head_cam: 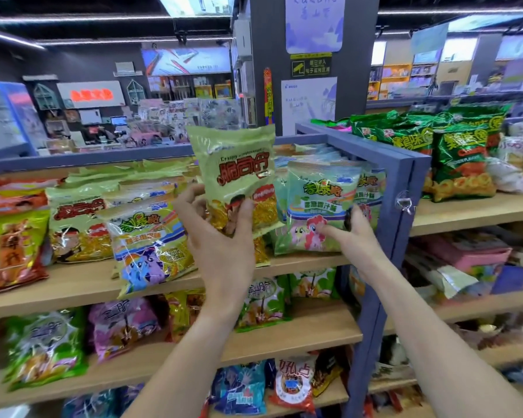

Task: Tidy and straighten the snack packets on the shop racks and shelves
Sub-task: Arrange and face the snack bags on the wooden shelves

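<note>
Two bare forearms reach up from the bottom edge toward the top wooden shelf [82, 285]. Up there, the left hand [221, 236] grips a pale green noodle-snack packet [234, 170] by its lower edge, thumb on the front and fingers curled behind, holding it upright and raised clear of the shelf board, in front of the row behind it. Just to its right, the right hand [352, 236] holds a green pony packet [316, 209] that stands upright on the same shelf, its thumb laid across the cartoon on the front while the fingers wrap the packet's right edge. That packet heads a row of similar ones running back against the blue rack frame [405, 182].

Left of the raised packet, a blue-and-green pony packet [151, 242] leans forward, tilted, its bottom hanging over the shelf lip. Behind it stand more pale green packets, and farther left an orange and yellow packet [11, 245].

Lower shelves carry green, pink and blue bags, loosely arranged. Beyond the frame, on the neighbouring rack to the right, dark green snack bags [462, 158] are piled unevenly. A grey pillar [314, 25] with posters rises behind the racks.
</note>
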{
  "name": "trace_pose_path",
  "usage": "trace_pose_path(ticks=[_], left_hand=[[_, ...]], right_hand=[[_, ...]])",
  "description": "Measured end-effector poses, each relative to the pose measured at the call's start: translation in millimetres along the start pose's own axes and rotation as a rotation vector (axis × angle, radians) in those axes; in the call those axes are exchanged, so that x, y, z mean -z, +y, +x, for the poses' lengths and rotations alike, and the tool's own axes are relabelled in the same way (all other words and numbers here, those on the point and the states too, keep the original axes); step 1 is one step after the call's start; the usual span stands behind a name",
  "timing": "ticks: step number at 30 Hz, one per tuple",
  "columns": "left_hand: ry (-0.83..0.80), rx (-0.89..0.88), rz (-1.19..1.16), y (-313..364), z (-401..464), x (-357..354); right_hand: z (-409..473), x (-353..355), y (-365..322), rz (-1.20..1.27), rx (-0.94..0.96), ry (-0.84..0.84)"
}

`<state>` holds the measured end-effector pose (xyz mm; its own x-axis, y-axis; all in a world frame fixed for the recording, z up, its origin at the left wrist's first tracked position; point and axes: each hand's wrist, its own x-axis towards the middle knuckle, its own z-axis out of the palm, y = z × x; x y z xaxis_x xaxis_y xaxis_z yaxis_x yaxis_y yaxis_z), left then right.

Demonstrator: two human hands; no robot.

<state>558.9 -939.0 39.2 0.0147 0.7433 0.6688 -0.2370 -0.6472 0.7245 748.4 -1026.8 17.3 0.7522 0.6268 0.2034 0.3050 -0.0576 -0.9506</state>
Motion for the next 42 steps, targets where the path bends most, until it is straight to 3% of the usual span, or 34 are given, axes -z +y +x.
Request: trace_pose_path(ticks=[4, 8, 12, 18, 26, 31, 37, 42], left_hand=[[-0.097, 0.013, 0.034, -6, -33, -7], [-0.148, 0.028, 0.129, -22, -52, -15], [-0.177, 0.081, 0.161, -35, -59, -18], [-0.191, 0.091, 0.158, -40, -58, -18], [-0.192, 0.139, 0.175, -48, -53, -16], [-0.211, 0.225, 0.088, -49, -55, -14], [-0.193, 0.256, 0.035, -47, -56, -9], [-0.167, 0.283, 0.026, -51, -56, -1]], right_hand=[[0, 0, 8, -0.258, 0.134, 0.121], [-5, 3, 19, -0.311, 0.334, 0.303], [-8, 6, 29, -0.535, 0.445, 0.442], [-22, -5, 39, -0.688, 0.288, 0.350], [0, -15, 44, -0.853, 0.341, 0.389], [6, -12, 54, -0.814, 0.335, 0.352], [-14, -16, 63, -0.778, 0.444, 0.493], [-13, -21, 65, -0.780, 0.403, 0.491]])
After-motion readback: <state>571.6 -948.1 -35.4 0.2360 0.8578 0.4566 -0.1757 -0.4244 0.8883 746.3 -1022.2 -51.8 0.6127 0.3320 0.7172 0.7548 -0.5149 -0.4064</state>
